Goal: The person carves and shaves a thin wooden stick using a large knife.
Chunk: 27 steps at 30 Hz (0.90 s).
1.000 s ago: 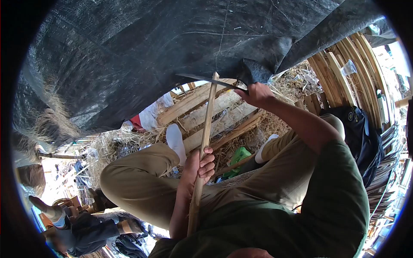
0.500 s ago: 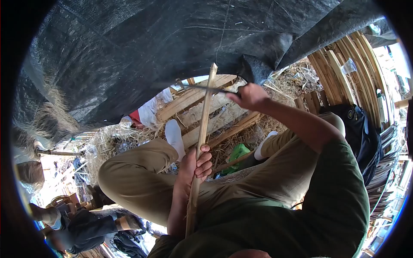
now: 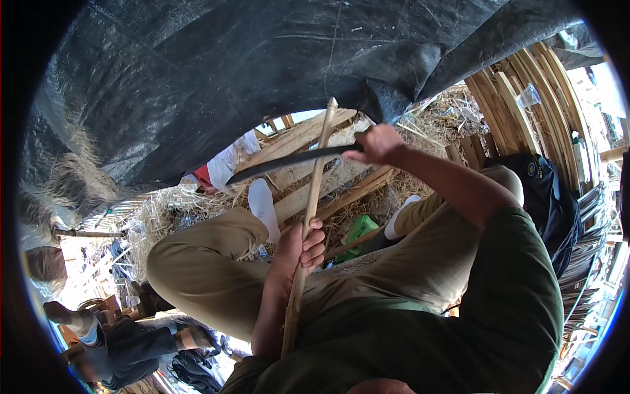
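My left hand (image 3: 300, 248) is wrapped round a long pale wooden stick (image 3: 316, 180), which slants up from my body to a pointed tip. In my right hand (image 3: 378, 144) is the handle of a machete, and its long dark curved blade (image 3: 282, 162) reaches out to the left. The blade crosses the stick in its upper half, well above my left fist. Whether its edge touches the wood I cannot tell. The machete's handle is mostly hidden by my fingers.
A black tarp (image 3: 216, 72) hangs ahead. Wooden planks (image 3: 354, 207) and wood shavings lie beyond my crossed legs, near a green plastic bag (image 3: 357, 236). Stacked slats (image 3: 525, 98) and a dark backpack (image 3: 541, 197) are at right. Another person (image 3: 131, 351) sits at lower left.
The machete blade has swung down and toward me, from nearly level to slanting down leftward, its broad side now showing more. The stick's tip has shifted slightly right. My left hand keeps its grip.
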### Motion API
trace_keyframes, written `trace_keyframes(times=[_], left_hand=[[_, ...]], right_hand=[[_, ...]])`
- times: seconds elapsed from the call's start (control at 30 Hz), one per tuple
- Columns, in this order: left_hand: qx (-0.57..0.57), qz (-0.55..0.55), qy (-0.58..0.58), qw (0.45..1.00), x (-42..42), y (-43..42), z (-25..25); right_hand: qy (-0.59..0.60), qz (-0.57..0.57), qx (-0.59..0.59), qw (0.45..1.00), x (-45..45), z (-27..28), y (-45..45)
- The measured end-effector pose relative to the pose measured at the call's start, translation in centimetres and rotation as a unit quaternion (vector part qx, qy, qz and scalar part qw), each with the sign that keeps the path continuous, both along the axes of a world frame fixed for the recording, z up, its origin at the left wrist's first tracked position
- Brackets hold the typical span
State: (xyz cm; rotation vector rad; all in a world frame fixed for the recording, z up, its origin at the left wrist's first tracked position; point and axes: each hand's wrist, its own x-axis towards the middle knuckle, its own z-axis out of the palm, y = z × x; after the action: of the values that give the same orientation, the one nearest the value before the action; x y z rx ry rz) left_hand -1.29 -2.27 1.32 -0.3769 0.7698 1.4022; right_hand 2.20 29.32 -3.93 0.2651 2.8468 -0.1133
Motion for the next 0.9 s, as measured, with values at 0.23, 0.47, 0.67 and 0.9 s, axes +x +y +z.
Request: trace_keyframes(times=[0.23, 0.47, 0.67, 0.9], left_hand=[[-0.005, -0.017, 0.009, 1.000, 0.6, 0.5, -0.4], [-0.017, -0.025, 0.002, 1.000, 1.4, 0.7, 0.1], [-0.036, -0.033, 0.031, 0.998, 1.3, 0.3, -0.1], [-0.020, -0.002, -0.017, 1.000, 0.5, 0.2, -0.7]], right_hand=[[-0.052, -0.148, -0.052, 0.986, -1.1, 1.4, 1.8], [-0.064, -0.081, 0.024, 0.994, -0.5, -2.2, 3.8], [0.010, -0.157, -0.024, 0.987, 0.4, -1.0, 4.4], [-0.018, 0.008, -0.038, 0.999, 0.5, -0.9, 0.1]])
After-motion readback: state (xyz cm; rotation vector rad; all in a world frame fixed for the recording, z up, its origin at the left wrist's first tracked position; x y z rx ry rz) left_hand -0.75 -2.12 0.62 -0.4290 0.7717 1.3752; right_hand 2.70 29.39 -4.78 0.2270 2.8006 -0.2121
